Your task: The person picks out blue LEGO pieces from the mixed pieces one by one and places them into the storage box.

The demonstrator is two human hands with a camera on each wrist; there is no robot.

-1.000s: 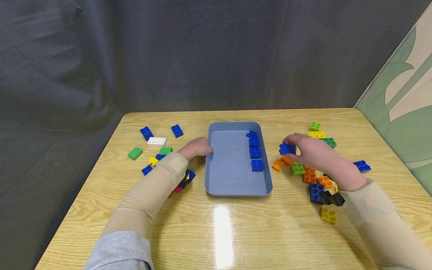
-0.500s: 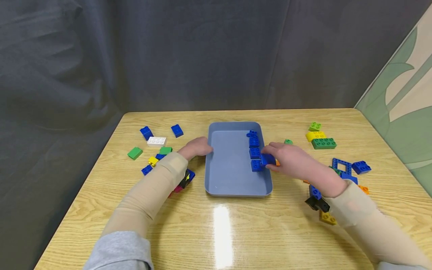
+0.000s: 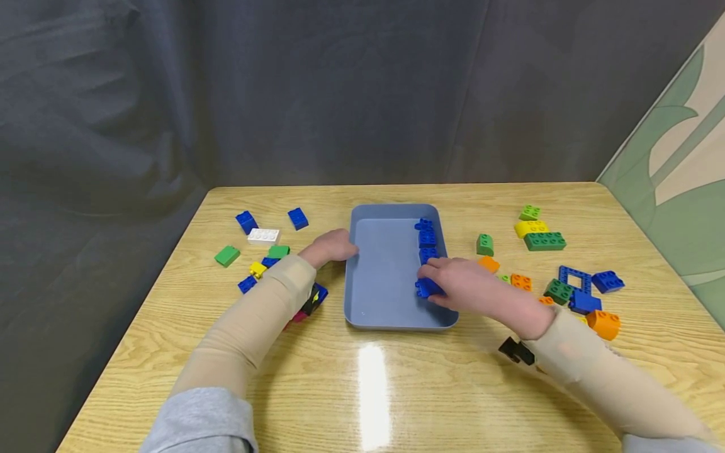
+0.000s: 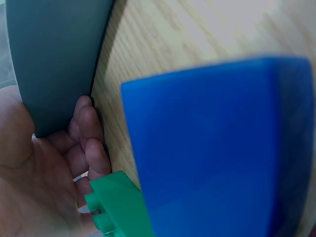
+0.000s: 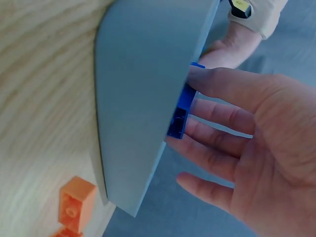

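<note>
Right hand setting a blue brick into the grey tray

No writing could be read on anything. The grey tray (image 3: 362,308) lay lengthwise, running away from the person, and held a row of blue bricks (image 3: 426,238) along its right wall. The right hand (image 3: 470,288) pinched a blue brick (image 3: 426,288) at the row's near end, inside the tray. The left hand (image 3: 331,246) rested relaxed against the tray's left rim. Loose bricks (image 3: 544,241) lay scattered on the wooden table (image 3: 374,390) on both sides.
</note>
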